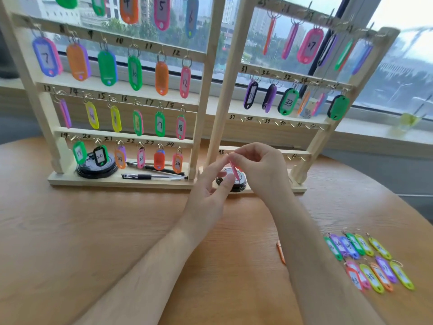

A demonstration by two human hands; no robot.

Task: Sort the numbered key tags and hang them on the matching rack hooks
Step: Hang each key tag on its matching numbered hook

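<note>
Two pale wooden racks stand on the round wooden table [93, 231], the left rack [202, 90] just beside the right rack [225, 90]. Before the right rack's base, one slim pink plastic key tag [234, 170] is held edge-on. The right hand [260, 170] pinches its top and the left hand [210, 191] curls its fingers about its lower end. To the right of that rack lie two rows of loose coloured tags [370, 261], roughly twelve. To its left lie two pens [152, 176] and one black round lid [93, 171]. A second black lid [239, 185] sits on its base.

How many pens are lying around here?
2. Both lie on the left rack's base: the front pen along its front edge, the back pen just behind it at a slant. Others may be hidden from view.
</note>
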